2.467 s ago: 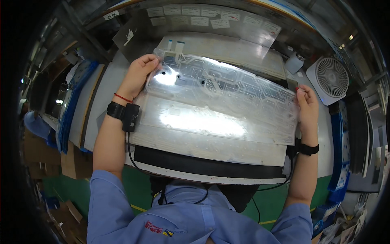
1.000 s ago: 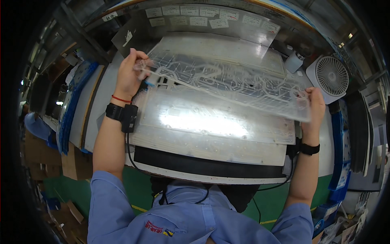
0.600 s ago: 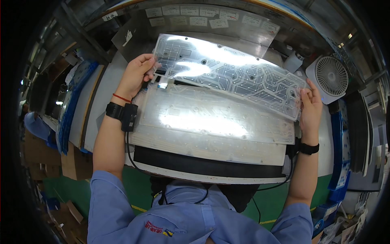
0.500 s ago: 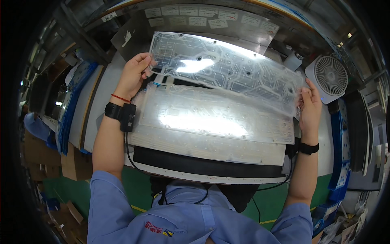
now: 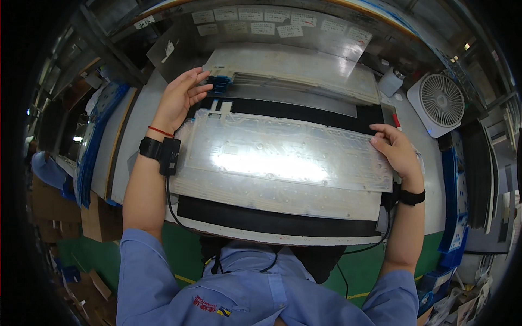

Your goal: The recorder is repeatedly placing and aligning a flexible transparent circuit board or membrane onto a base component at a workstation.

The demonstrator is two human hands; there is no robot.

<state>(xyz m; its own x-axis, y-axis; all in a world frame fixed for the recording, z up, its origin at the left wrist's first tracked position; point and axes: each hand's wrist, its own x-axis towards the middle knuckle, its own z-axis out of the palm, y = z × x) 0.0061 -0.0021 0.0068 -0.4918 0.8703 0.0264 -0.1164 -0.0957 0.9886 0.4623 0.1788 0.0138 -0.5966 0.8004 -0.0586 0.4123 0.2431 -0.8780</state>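
Note:
A stack of clear flexible circuit sheets lies in front of me, its top sheet shiny with printed traces. Beyond it rests a second stack of similar sheets, with blue tabs at its left front corner. My left hand is beside those tabs, fingers apart and holding nothing. Over the far right corner of the near stack hovers my right hand, its thumb and fingers parted. Whether its fingertips touch the top sheet is hard to tell.
Black mats lie under the stacks on the white table. An upright metal plate with paper labels stands behind. At the right are a white fan and a bottle. Cables run from both wrists.
Both hands have let go of the clear circuit sheet they held up over the far stack. My right hand has moved left and a little nearer; the far stack now shows.

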